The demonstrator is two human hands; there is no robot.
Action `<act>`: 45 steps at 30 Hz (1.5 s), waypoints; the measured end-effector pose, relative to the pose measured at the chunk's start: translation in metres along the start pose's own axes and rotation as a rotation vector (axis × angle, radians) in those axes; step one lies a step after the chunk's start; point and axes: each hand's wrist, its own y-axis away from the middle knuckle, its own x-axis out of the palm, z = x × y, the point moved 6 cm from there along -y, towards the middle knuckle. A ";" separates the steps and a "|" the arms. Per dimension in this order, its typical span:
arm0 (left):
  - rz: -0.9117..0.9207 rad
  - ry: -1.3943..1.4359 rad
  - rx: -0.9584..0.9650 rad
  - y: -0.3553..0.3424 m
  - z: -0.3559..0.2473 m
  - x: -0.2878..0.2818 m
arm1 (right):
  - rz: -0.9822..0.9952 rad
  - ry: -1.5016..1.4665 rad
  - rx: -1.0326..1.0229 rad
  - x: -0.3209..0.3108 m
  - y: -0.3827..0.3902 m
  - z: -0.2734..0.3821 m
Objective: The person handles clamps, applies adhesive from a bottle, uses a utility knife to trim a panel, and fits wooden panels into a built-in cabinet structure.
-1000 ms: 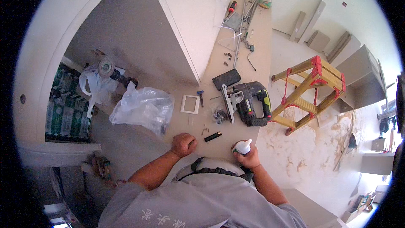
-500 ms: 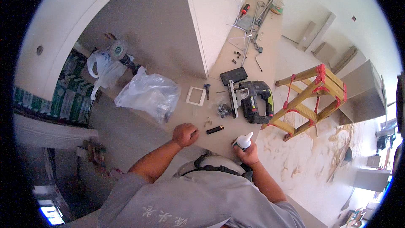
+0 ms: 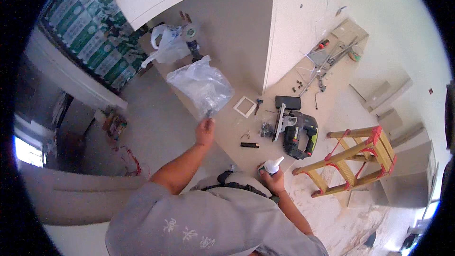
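My left hand reaches to the near corner of a clear plastic bag on the worktop. Its fingers look pinched on the bag's edge; the tips are partly hidden. In my right hand, close to my waist, is a bottle with a white pointed nozzle; the fingers wrap round its body. Between the hands lie a black lighter-like stick and a few small light pieces. Beyond them are a square white frame and a small dark bag of bits.
A black and green jigsaw rests on the worktop's right side, by a black box. A yellow stepladder stands to the right. Farther back lie rods, cables and a red-handled tool. An angle grinder sits by a white bag.
My left hand has moved from a fist above the worktop's edge up to the plastic bag. My view has turned left. The bottle stays in my right hand.
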 end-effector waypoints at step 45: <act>-0.237 -0.315 0.026 -0.294 0.203 -0.406 | -0.858 -0.081 -0.057 0.039 0.008 -0.002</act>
